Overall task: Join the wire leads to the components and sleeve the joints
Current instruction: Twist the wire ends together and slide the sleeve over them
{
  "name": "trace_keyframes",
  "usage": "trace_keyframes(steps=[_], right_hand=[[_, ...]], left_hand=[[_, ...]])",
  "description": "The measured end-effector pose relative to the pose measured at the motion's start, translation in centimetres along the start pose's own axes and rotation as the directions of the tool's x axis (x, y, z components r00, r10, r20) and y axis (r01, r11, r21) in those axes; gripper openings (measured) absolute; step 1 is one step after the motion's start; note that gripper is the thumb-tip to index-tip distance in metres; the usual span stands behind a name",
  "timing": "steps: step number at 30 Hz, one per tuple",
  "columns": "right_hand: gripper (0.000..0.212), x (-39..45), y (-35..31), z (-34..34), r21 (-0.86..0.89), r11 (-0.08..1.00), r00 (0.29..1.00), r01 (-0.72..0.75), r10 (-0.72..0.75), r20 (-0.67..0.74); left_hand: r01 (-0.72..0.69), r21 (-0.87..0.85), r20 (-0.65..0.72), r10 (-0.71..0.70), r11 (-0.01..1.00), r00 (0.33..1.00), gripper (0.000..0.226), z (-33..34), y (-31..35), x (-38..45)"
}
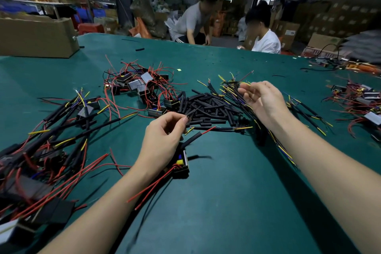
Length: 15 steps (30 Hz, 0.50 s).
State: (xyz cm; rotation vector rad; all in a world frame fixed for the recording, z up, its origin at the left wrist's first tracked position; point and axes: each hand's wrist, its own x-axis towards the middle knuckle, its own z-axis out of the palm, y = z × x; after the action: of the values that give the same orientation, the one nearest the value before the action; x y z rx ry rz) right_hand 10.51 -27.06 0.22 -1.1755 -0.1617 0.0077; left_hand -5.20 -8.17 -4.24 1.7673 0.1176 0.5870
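Above the counter (226, 202), my left hand (165, 134) pinches a lead (190, 114); right hand (261, 99), fingers loosely spread, may snag the tangled wire leads (231, 88).

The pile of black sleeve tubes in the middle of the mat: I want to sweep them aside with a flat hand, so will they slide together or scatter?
The black sleeve tubes are short, round and loose, so they would likely roll and scatter. They look thin and light, so some may ride over one another. Wire leads tangled at the pile's right edge could drag along.
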Motion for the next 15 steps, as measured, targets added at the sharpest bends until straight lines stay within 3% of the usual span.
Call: trace_keyframes(steps=[4, 6, 10, 13, 15], right_hand=[[0.035, -1.6, -0.6, 0.6, -0.205, 0.962, 0.978, 0.182, -0.156, 0.136], [0.034, -2.8, -1.0, 1.4, -0.362, 0.869, 0.933, 0.337, -0.255, 0.255], [0.035, -5.9, -1.3, 2.7, -0.563, 0.548, 0.786, 0.619, -0.429, 0.445], [0.035, -7.5, -1.5, 3.1, -0.577, 0.214, 0.575, 0.788, -0.588, 0.568], [0.029, -8.0, -2.0, 3.2, -0.563, 0.12, 0.489, 0.818, -0.659, 0.571]], left_hand=[[0.001, -0.019, 0.007, -0.001, 1.0, 1.0, 0.013, 0.0, 0.0, -0.1], [0.012, -0.062, 0.023, -0.011, 0.998, 1.0, 0.013, 0.0, 0.1, -0.1], [0.043, -0.131, 0.043, -0.038, 0.99, 0.998, 0.016, 0.0, 0.2, -0.2], [0.062, -0.147, 0.053, -0.054, 0.987, 0.997, 0.016, -0.1, 0.4, -0.3], [0.064, -0.152, 0.054, -0.057, 0.986, 0.997, 0.016, -0.2, 0.5, -0.3]])
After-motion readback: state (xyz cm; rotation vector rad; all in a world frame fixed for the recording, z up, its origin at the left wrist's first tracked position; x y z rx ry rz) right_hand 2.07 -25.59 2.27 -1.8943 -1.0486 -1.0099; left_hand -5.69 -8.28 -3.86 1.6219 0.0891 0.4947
